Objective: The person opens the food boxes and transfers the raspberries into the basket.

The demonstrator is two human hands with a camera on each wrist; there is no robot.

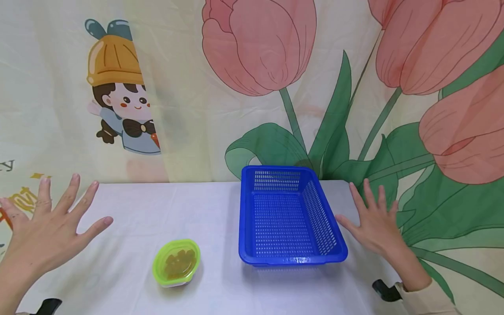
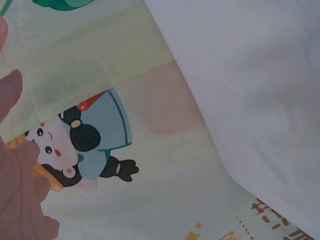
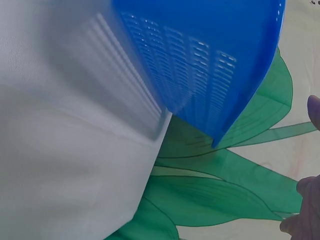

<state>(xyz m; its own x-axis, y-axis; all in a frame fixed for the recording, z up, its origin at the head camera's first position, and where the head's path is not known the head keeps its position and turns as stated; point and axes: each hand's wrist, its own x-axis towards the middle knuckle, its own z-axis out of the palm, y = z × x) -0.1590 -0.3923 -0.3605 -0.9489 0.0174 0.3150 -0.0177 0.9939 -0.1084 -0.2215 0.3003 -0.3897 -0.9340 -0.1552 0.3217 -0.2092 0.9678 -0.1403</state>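
A blue plastic basket (image 1: 293,261) with perforated walls stands on the white table, right of the middle, with nothing inside it. To its left sits a small bowl with a lime-green rim (image 1: 159,267), holding brownish pieces under what looks like a clear cover. My left hand (image 1: 55,232) is held up at the left with its fingers spread, away from the bowl. At the right, my right hand (image 1: 376,223) is likewise spread, its thumb close to the basket's right side. Neither hand holds anything. The right wrist view shows the basket's perforated side wall (image 3: 185,60) up close.
A white cloth covers the table (image 1: 126,262). Behind it hangs a curtain printed with pink tulips (image 1: 260,48), green leaves and a cartoon child (image 1: 135,105). Dark straps or mounts (image 1: 386,291) show at both wrists.
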